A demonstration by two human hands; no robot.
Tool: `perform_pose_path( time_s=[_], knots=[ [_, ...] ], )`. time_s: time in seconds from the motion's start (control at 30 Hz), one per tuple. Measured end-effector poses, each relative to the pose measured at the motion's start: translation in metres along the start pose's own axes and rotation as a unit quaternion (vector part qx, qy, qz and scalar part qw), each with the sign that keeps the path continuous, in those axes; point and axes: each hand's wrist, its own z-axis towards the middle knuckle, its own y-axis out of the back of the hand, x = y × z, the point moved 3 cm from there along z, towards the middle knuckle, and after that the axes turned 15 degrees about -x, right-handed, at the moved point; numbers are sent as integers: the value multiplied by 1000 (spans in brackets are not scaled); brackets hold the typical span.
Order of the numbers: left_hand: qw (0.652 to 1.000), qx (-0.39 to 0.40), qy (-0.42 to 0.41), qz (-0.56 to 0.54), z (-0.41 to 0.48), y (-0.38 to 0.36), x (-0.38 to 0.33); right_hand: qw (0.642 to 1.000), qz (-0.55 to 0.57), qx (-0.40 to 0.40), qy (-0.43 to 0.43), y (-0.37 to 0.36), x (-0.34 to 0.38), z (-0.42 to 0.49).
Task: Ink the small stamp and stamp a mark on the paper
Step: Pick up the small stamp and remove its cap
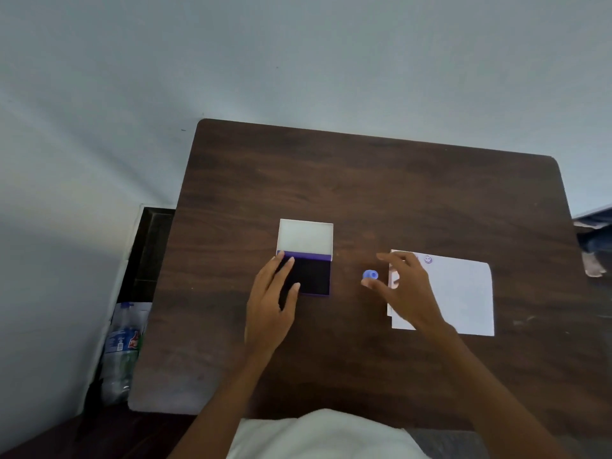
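Observation:
An ink pad lies open on the dark wooden table, its white lid flipped back and its dark pad facing up. My left hand rests on the pad's left edge with fingers spread. A small blue round stamp stands on the table between the pad and a white paper. My right hand hovers just right of the stamp, fingers apart, thumb tip close below it, holding nothing. The paper bears a small round stamped mark near its top edge.
Plastic bottles stand on the floor left of the table. A dark piece of furniture sits beside the table's left edge. Someone's foot shows at the far right. White cloth covers my lap at the near edge.

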Motion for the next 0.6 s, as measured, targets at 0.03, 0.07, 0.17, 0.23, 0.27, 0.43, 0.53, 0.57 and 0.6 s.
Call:
perform_pose_path(
  time_s=[0.03, 0.07, 0.17, 0.23, 0.27, 0.43, 0.53, 0.57, 0.6],
  knots=[
    [999, 13, -37, 30, -2, -5, -8, 1000, -4, 9, -4, 0, -4, -4],
    [995, 30, -73, 57, -4, -11, -16, 1000, -1, 14, 0, -2, -5, -7],
    [983, 88, -130, 93, -15, -31, -39, 999, 18, 29, 18, -9, -7, -5],
    [985, 111, -105, 79, -23, -40, -49, 999, 32, 43, 7, -15, -5, -1],
    [989, 115, -73, 65, -25, -44, -54, 998, 39, 48, -5, -16, -4, 1],
    [970, 108, 190, -109, -17, -57, -75, 984, 154, 6, -91, -1, -3, -6],
    [959, 112, 207, -160, -11, -64, -86, 963, 222, 34, -146, 5, -2, -16],
    [958, 110, 209, -162, -9, -66, -88, 959, 234, 42, -156, 6, -1, -19],
    [959, 105, 213, -156, -9, -67, -89, 954, 247, 49, -165, 8, 0, -21]
  ],
)
